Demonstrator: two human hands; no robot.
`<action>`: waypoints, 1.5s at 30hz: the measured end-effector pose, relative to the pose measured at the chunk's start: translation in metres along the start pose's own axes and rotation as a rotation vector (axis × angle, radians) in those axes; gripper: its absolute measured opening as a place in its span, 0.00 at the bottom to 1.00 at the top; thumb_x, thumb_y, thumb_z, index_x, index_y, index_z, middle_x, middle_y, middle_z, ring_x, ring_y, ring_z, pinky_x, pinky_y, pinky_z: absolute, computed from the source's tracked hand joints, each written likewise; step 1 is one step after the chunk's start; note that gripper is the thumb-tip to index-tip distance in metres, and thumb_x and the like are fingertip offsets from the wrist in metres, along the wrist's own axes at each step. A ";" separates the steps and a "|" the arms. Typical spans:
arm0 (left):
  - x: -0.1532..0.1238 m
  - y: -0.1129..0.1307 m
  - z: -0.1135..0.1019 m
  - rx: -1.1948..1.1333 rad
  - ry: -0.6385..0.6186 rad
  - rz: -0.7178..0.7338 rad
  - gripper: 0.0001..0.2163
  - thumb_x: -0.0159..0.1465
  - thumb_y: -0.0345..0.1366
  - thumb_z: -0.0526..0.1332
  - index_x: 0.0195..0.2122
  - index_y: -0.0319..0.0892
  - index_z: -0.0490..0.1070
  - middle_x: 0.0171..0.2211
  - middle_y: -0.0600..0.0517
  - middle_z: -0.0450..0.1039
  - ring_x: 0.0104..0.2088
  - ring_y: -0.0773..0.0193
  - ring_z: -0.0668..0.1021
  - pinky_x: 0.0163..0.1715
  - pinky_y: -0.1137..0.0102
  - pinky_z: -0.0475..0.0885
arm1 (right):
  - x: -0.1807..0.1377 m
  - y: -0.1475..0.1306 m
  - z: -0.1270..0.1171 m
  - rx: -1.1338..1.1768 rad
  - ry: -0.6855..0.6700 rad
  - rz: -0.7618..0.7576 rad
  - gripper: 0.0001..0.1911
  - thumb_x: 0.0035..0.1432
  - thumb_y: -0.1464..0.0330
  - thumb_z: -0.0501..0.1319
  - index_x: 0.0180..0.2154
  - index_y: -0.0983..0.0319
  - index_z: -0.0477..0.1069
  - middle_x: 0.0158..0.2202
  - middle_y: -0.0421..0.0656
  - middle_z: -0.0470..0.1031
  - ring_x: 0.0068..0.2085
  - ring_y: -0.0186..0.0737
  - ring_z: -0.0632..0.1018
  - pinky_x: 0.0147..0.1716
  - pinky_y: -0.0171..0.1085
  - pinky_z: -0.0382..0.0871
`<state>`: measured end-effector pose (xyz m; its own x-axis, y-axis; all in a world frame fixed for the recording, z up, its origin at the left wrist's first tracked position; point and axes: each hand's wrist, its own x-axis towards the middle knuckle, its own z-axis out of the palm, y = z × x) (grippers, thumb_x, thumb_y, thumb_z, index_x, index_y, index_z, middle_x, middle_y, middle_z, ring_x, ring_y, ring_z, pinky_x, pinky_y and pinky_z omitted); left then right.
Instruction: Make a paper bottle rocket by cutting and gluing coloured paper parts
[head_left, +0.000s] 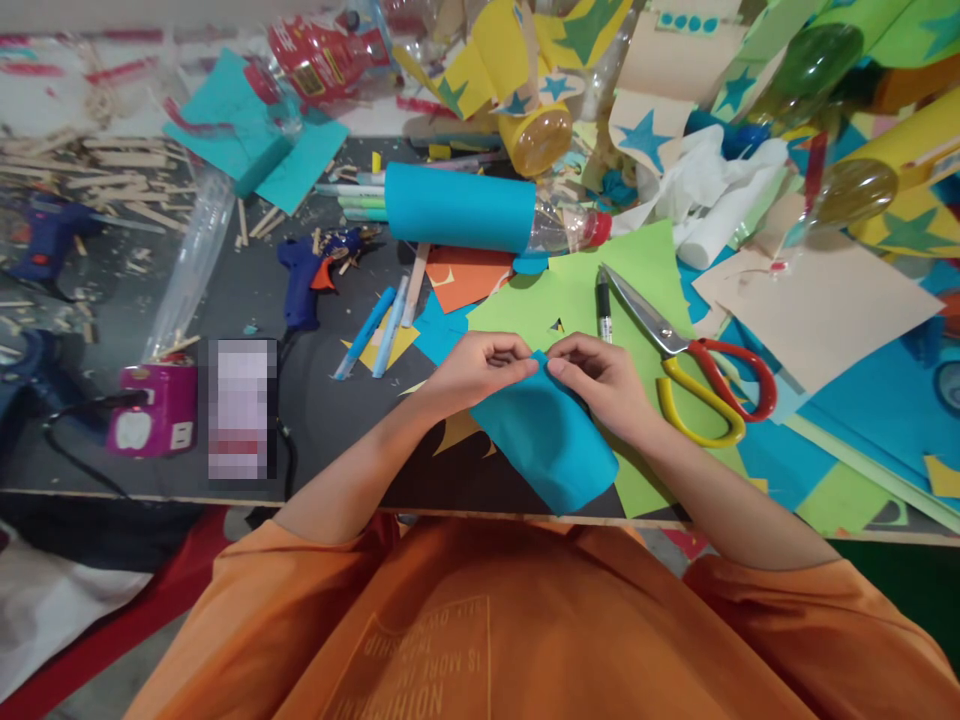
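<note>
A teal sheet of craft foam [551, 440] lies bent over the near table edge. My left hand [480, 370] and my right hand [600, 380] both pinch its far edge, fingertips almost meeting at the top corner. Both hands have their fingers closed on the sheet. Under it lies light green paper [577, 300]. A black marker [604, 310] and red-and-yellow scissors [694, 360] rest just right of my right hand.
A bottle wrapped in teal foam [465, 207] lies behind the hands. A blue glue gun [307, 275] sits to the left, with a purple power strip [150, 410] near the front edge. Coloured paper, star cut-outs and wooden sticks [112, 180] crowd the table.
</note>
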<state>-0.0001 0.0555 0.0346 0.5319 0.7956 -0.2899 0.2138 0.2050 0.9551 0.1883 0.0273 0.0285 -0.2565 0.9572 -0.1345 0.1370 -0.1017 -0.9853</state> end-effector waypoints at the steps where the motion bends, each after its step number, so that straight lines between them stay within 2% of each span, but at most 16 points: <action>1: 0.000 0.001 0.001 -0.010 -0.029 -0.013 0.14 0.58 0.45 0.65 0.24 0.41 0.67 0.20 0.58 0.58 0.22 0.72 0.59 0.22 0.73 0.56 | 0.000 0.001 0.000 0.012 -0.005 0.005 0.12 0.57 0.59 0.65 0.29 0.60 0.70 0.22 0.36 0.67 0.23 0.31 0.65 0.23 0.34 0.58; 7: -0.002 0.002 0.004 -0.043 -0.096 -0.025 0.17 0.57 0.50 0.67 0.24 0.41 0.67 0.19 0.59 0.56 0.21 0.72 0.60 0.21 0.73 0.54 | 0.001 0.002 0.001 0.021 -0.012 0.023 0.11 0.55 0.62 0.66 0.27 0.60 0.68 0.21 0.35 0.64 0.23 0.31 0.63 0.23 0.34 0.56; 14: -0.002 -0.001 0.000 0.000 -0.030 0.022 0.15 0.60 0.45 0.64 0.24 0.42 0.65 0.21 0.58 0.57 0.22 0.71 0.58 0.21 0.72 0.54 | 0.001 0.001 0.000 -0.015 -0.022 0.017 0.12 0.57 0.60 0.64 0.27 0.60 0.69 0.22 0.36 0.65 0.24 0.32 0.63 0.24 0.35 0.57; 19: -0.004 0.001 -0.001 0.022 -0.129 0.020 0.15 0.62 0.44 0.61 0.23 0.42 0.62 0.20 0.59 0.52 0.21 0.72 0.55 0.21 0.71 0.51 | 0.000 0.004 0.002 -0.040 -0.101 0.007 0.09 0.57 0.63 0.63 0.27 0.60 0.69 0.22 0.36 0.66 0.24 0.32 0.65 0.24 0.34 0.58; 23: -0.005 0.003 0.000 0.070 -0.104 0.050 0.16 0.63 0.44 0.58 0.22 0.42 0.63 0.19 0.59 0.51 0.21 0.72 0.54 0.20 0.71 0.50 | 0.000 0.004 0.003 -0.027 -0.136 0.001 0.09 0.57 0.64 0.60 0.27 0.60 0.69 0.21 0.36 0.66 0.24 0.32 0.64 0.24 0.34 0.57; 26: -0.003 0.003 -0.001 0.071 -0.036 0.052 0.15 0.61 0.43 0.57 0.20 0.42 0.62 0.18 0.58 0.52 0.21 0.71 0.54 0.21 0.70 0.51 | 0.001 0.002 0.002 -0.020 -0.127 0.021 0.09 0.56 0.63 0.61 0.27 0.60 0.69 0.22 0.37 0.66 0.24 0.32 0.64 0.24 0.34 0.57; 29: 0.002 0.000 -0.009 0.047 0.114 0.096 0.14 0.57 0.41 0.59 0.17 0.42 0.60 0.18 0.56 0.55 0.22 0.70 0.57 0.22 0.70 0.54 | 0.002 0.000 -0.001 -0.038 -0.115 0.028 0.09 0.56 0.62 0.62 0.27 0.60 0.69 0.23 0.38 0.67 0.24 0.32 0.64 0.24 0.34 0.57; 32: 0.007 -0.003 -0.020 -0.020 0.277 0.110 0.12 0.53 0.41 0.60 0.17 0.43 0.62 0.19 0.54 0.59 0.22 0.69 0.61 0.23 0.69 0.58 | 0.003 -0.002 -0.005 -0.041 -0.106 0.007 0.10 0.57 0.63 0.62 0.27 0.60 0.69 0.22 0.38 0.66 0.23 0.31 0.62 0.23 0.35 0.55; 36: 0.009 -0.005 -0.032 -0.120 0.428 0.158 0.12 0.53 0.42 0.60 0.17 0.44 0.61 0.19 0.54 0.57 0.21 0.66 0.61 0.23 0.67 0.60 | 0.004 -0.005 -0.010 -0.007 -0.087 -0.003 0.12 0.58 0.61 0.63 0.27 0.59 0.69 0.21 0.37 0.65 0.22 0.30 0.60 0.21 0.35 0.54; 40: 0.011 -0.009 -0.037 -0.216 0.483 0.238 0.16 0.55 0.43 0.61 0.16 0.45 0.56 0.18 0.54 0.53 0.21 0.66 0.59 0.22 0.67 0.57 | 0.006 -0.007 -0.013 0.004 -0.017 -0.014 0.13 0.56 0.59 0.65 0.26 0.59 0.68 0.21 0.36 0.63 0.22 0.30 0.61 0.21 0.35 0.56; 45: 0.014 -0.014 -0.038 -0.268 0.535 0.211 0.19 0.53 0.46 0.62 0.17 0.46 0.52 0.19 0.55 0.49 0.20 0.65 0.55 0.21 0.66 0.54 | 0.006 -0.004 -0.013 0.053 0.104 -0.009 0.13 0.55 0.59 0.65 0.24 0.58 0.68 0.19 0.36 0.65 0.20 0.32 0.66 0.20 0.35 0.61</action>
<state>-0.0272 0.0853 0.0197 0.0423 0.9951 -0.0891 -0.0999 0.0930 0.9906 0.1987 0.0371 0.0333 -0.1560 0.9808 -0.1167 0.0841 -0.1045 -0.9910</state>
